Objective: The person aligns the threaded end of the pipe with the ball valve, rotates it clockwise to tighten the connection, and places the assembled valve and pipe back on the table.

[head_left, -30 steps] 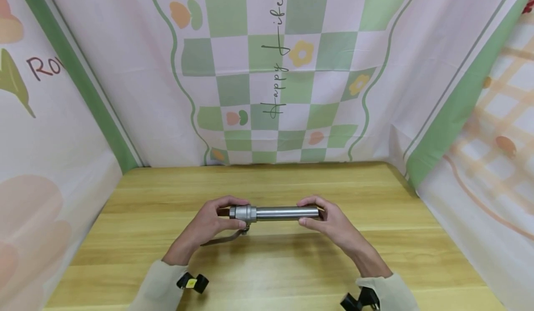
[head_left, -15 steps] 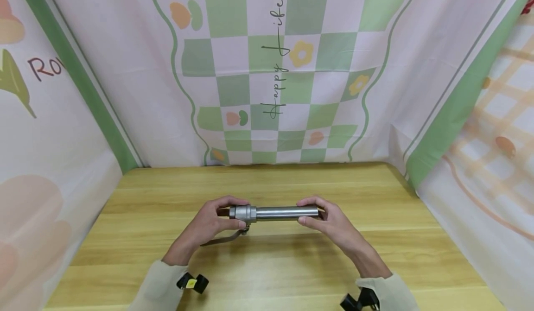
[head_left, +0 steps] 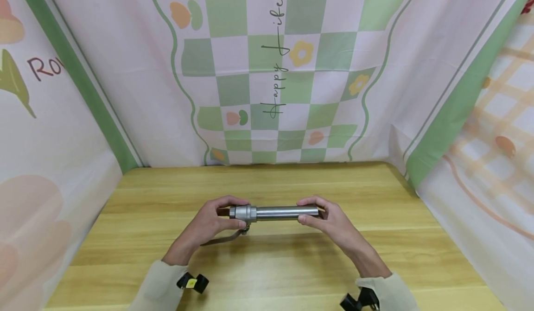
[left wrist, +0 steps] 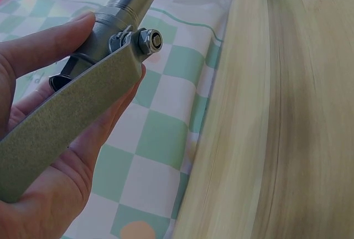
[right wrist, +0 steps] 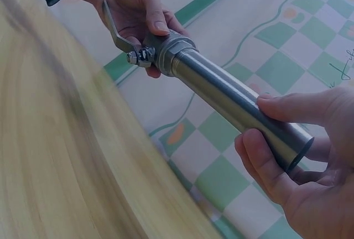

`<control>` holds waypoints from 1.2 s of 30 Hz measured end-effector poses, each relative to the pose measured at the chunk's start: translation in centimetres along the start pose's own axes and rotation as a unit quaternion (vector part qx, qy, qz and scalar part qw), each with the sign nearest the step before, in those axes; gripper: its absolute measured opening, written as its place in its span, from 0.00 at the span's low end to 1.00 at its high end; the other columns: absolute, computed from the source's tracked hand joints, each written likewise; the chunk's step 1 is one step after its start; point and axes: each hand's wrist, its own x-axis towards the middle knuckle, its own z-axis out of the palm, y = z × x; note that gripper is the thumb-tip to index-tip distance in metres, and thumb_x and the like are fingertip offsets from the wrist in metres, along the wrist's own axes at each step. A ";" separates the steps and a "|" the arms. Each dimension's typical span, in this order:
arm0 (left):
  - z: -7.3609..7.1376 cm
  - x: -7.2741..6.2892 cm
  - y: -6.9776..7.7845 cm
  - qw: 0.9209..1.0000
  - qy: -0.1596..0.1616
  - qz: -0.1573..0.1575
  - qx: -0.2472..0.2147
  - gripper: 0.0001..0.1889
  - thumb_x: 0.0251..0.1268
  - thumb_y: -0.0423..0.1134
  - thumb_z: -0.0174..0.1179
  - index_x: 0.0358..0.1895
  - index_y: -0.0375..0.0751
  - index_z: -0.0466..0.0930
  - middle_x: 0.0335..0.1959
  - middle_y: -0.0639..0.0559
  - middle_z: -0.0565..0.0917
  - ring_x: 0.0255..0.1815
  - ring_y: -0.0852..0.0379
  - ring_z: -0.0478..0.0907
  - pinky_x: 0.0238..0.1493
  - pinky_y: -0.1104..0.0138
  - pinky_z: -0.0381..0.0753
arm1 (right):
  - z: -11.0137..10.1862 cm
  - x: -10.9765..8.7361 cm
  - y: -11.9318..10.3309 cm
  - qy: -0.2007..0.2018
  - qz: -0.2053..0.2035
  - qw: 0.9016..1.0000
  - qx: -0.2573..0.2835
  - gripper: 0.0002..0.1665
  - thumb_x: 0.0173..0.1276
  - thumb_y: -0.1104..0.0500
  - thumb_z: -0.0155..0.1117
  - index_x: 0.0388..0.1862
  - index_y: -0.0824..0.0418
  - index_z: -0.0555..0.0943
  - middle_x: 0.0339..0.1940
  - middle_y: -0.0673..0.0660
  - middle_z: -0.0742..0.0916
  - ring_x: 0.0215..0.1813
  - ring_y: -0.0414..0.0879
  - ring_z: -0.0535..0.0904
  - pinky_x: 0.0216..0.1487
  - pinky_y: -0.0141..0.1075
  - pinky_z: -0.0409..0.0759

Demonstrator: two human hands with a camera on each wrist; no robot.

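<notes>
A silver ball valve with a bent lever handle is joined to a straight steel pipe. My left hand grips the valve body between thumb and fingers, and the lever points back under that palm. At the opposite end, my right hand pinches the pipe with thumb and fingertips. The pipe lies level from left to right, held above the table. In the right wrist view a strip of thread shows where the pipe enters the valve's hex collar.
A wood-grain table spreads beneath both hands. Behind it hangs a green-checked cloth, with printed white cloths on the left and right. Black camera mounts sit on both wrists.
</notes>
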 end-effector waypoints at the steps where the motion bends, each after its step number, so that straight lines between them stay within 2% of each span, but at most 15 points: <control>1: 0.0 0.0 0.0 1.000 0.000 0.000 0.000 0.24 0.66 0.44 0.79 0.65 0.52 0.87 0.62 0.40 0.85 0.56 0.43 0.83 0.52 0.56 0.84 | 0.0 0.0 0.0 0.000 0.000 1.000 0.000 0.27 0.78 0.58 0.72 0.69 0.70 0.79 0.59 0.63 0.84 0.52 0.46 0.85 0.53 0.36 0.86; 7: 0.0 0.0 0.0 1.000 0.000 -0.002 0.000 0.24 0.66 0.45 0.79 0.64 0.52 0.87 0.61 0.40 0.85 0.56 0.43 0.83 0.52 0.56 0.84 | 0.0 0.0 0.1 0.000 0.002 1.000 0.002 0.24 0.79 0.57 0.72 0.67 0.66 0.80 0.59 0.64 0.84 0.53 0.46 0.85 0.55 0.36 0.86; 13: 0.0 0.1 0.0 1.000 -0.001 -0.002 -0.003 0.24 0.66 0.44 0.79 0.65 0.51 0.87 0.62 0.40 0.85 0.56 0.44 0.83 0.52 0.56 0.84 | 0.0 0.2 0.1 0.000 0.001 1.000 0.006 0.24 0.80 0.57 0.71 0.68 0.69 0.80 0.58 0.64 0.84 0.52 0.45 0.86 0.57 0.36 0.87; 17: 0.0 0.1 0.1 1.000 -0.001 0.001 -0.004 0.25 0.66 0.44 0.79 0.65 0.51 0.87 0.62 0.40 0.85 0.56 0.43 0.83 0.52 0.56 0.84 | 0.0 0.2 0.2 0.002 0.002 1.000 0.004 0.25 0.81 0.57 0.70 0.68 0.69 0.80 0.57 0.63 0.85 0.52 0.45 0.86 0.56 0.36 0.87; 28: 0.1 0.1 0.0 1.000 -0.005 -0.002 -0.008 0.25 0.66 0.44 0.78 0.65 0.51 0.87 0.63 0.40 0.84 0.56 0.43 0.83 0.52 0.56 0.84 | 0.0 0.1 0.4 0.014 0.003 1.000 -0.012 0.20 0.81 0.54 0.69 0.65 0.63 0.83 0.58 0.61 0.84 0.51 0.44 0.81 0.53 0.33 0.82; 36: 0.1 0.0 -0.1 1.000 -0.007 0.000 -0.007 0.25 0.67 0.44 0.78 0.66 0.51 0.87 0.63 0.39 0.84 0.56 0.43 0.83 0.52 0.56 0.85 | 0.0 0.0 0.3 0.013 0.011 1.000 -0.005 0.21 0.81 0.54 0.70 0.65 0.64 0.83 0.56 0.60 0.85 0.50 0.45 0.83 0.53 0.35 0.84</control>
